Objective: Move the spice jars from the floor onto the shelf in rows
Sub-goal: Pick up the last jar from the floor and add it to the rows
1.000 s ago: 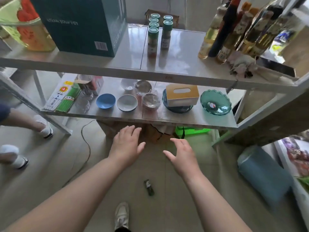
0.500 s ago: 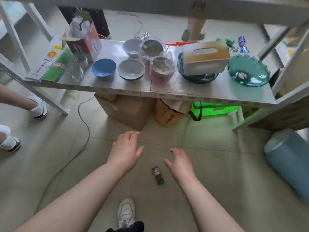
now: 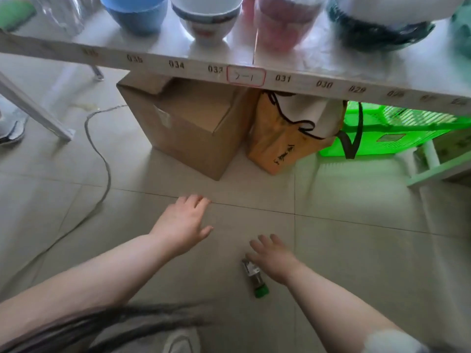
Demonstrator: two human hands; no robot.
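Since half a second before, both my hands had dropped toward the floor. Lying flat, the spice jar pointed its green cap toward me. My right hand, fingers spread, touched its far end; my left hand hovered open, empty. Bowls sat on the shelf.

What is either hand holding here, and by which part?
Nothing. The right hand is open just above the spice jar lying on the floor; the left hand is open and empty.
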